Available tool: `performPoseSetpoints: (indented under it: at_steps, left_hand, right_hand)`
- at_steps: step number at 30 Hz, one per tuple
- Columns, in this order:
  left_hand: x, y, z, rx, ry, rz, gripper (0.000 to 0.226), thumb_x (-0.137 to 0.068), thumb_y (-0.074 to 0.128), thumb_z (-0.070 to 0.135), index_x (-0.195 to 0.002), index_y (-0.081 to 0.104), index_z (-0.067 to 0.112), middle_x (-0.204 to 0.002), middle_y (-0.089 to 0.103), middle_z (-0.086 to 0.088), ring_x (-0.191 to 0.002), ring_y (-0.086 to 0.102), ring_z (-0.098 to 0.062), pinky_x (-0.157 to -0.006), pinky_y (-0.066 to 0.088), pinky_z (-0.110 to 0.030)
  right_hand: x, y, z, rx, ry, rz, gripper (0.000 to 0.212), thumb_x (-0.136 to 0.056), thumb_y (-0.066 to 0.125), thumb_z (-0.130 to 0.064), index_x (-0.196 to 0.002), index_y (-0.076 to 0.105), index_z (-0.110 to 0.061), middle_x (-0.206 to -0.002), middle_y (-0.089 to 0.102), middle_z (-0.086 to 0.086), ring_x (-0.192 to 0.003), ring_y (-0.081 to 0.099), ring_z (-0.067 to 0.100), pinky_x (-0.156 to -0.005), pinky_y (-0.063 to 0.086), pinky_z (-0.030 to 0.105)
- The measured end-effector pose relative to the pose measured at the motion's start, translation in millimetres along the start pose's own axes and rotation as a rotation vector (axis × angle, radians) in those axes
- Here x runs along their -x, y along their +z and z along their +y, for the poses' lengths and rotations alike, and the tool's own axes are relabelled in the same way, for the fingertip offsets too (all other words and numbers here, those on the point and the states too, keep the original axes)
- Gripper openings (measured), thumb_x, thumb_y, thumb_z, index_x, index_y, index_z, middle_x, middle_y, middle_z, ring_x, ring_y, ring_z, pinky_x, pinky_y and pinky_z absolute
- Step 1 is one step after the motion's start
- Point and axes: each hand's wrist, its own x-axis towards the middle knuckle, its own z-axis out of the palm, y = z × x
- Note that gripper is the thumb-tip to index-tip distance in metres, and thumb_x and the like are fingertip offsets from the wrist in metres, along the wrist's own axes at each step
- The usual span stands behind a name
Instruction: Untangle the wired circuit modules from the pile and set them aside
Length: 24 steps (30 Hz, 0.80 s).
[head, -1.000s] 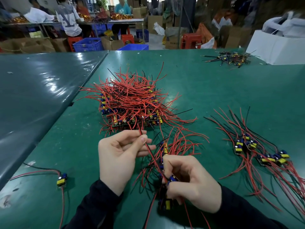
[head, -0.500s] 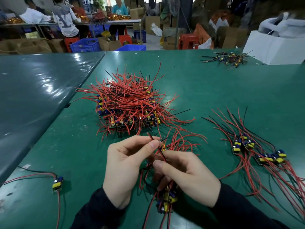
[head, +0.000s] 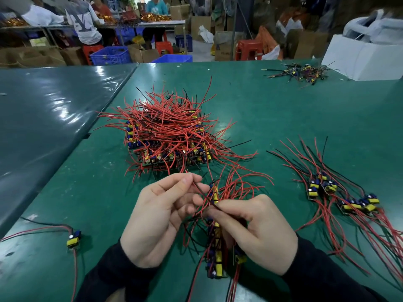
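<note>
Head view: left hand [head: 157,221] pinches a dark wire [head: 201,191] at its tip; right hand [head: 255,234] grips a module bundle [head: 216,243] (wires tangled) just in front of the main pile [head: 168,136]. Sorted modules [head: 340,197] lie right of the pile.

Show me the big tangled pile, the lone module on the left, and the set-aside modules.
Big tangled pile [head: 168,131], head view, red wires on top.
Lone module [head: 73,238], head view, yellow part.
Set-aside modules [head: 327,187], head view, yellow component.
</note>
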Motion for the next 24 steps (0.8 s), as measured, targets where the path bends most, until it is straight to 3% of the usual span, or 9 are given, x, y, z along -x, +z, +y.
performPoseSetpoints:
  at_steps: [3,5,8,13,16,19,21,24]
  left_hand:
    - [-1,-6,5,0.234,-0.309,-0.077,0.009,-0.069,0.066,0.011,-0.073,0.065,0.003,-0.060,0.060,-0.006,-0.034,0.047,-0.003,-0.029,0.036,-0.011]
    - [-2,-10,7,0.389,-0.487,-0.204,0.024,-0.058,0.084,0.001,-0.070,0.064,-0.001,-0.057,0.054,-0.006,-0.024,0.037,-0.003,-0.022,0.027,-0.011]
    - [-2,-11,10,0.419,-0.493,-0.293,0.037,-0.041,0.090,-0.006,-0.068,0.065,-0.001,-0.056,0.052,-0.005,-0.022,0.033,-0.003,-0.021,0.021,-0.011]
    - [1,-10,10,0.448,-0.454,-0.315,0.037,-0.043,0.089,-0.005,-0.070,0.064,0.002,-0.059,0.045,-0.002,-0.030,0.032,-0.005,-0.023,0.022,-0.012]
    - [1,-11,11,0.495,-0.378,-0.312,0.035,-0.046,0.089,-0.003,-0.071,0.064,0.002,-0.059,0.043,-0.001,-0.030,0.031,-0.004,-0.023,0.026,-0.012]
    - [-3,-14,17,0.648,-0.211,-0.202,0.034,-0.049,0.087,-0.002,-0.075,0.067,0.004,-0.064,0.053,-0.001,-0.035,0.041,-0.003,-0.030,0.035,-0.010]
    - [-5,-14,20,0.695,-0.108,-0.108,0.016,-0.063,0.075,0.006,-0.076,0.066,0.007,-0.068,0.057,0.000,-0.039,0.047,-0.002,-0.036,0.041,-0.008]
    - [-5,-13,19,0.716,-0.047,-0.068,0.008,-0.073,0.061,0.015,-0.073,0.066,0.008,-0.071,0.060,0.001,-0.043,0.049,-0.001,-0.042,0.043,-0.007]
  right_hand:
    - [0,1,-3,0.160,-0.137,0.003,0.030,-0.096,0.052,-0.028,-0.070,0.060,-0.015,-0.051,0.048,0.001,-0.046,0.043,0.019,-0.045,0.040,0.034]
    - [-1,2,-6,0.341,-0.257,0.017,0.023,-0.091,0.053,-0.023,-0.080,0.070,-0.012,-0.054,0.053,0.000,-0.048,0.047,0.020,-0.044,0.039,0.029]
    - [-1,3,-3,0.438,-0.364,0.030,0.025,-0.089,0.052,-0.022,-0.084,0.072,-0.008,-0.057,0.057,-0.001,-0.049,0.049,0.021,-0.045,0.038,0.026]
    - [0,3,2,0.453,-0.346,-0.030,0.027,-0.091,0.051,-0.025,-0.080,0.070,-0.010,-0.057,0.058,0.001,-0.051,0.052,0.024,-0.042,0.043,0.029]
    - [2,5,1,0.229,-0.226,-0.064,0.023,-0.093,0.055,-0.030,-0.089,0.070,-0.013,-0.067,0.063,0.000,-0.060,0.058,0.019,-0.052,0.048,0.031]
    - [2,5,-1,-0.235,0.085,-0.071,0.020,-0.081,0.070,-0.034,-0.094,0.069,-0.020,-0.076,0.067,-0.006,-0.067,0.060,0.010,-0.067,0.052,0.034]
    - [2,4,1,-0.479,0.302,-0.106,0.025,-0.071,0.079,-0.025,-0.094,0.069,-0.018,-0.076,0.066,-0.005,-0.068,0.056,0.012,-0.067,0.048,0.035]
    - [0,3,1,-0.534,0.441,-0.175,0.022,-0.072,0.081,-0.010,-0.091,0.070,-0.012,-0.069,0.061,-0.004,-0.065,0.049,0.016,-0.065,0.041,0.034]
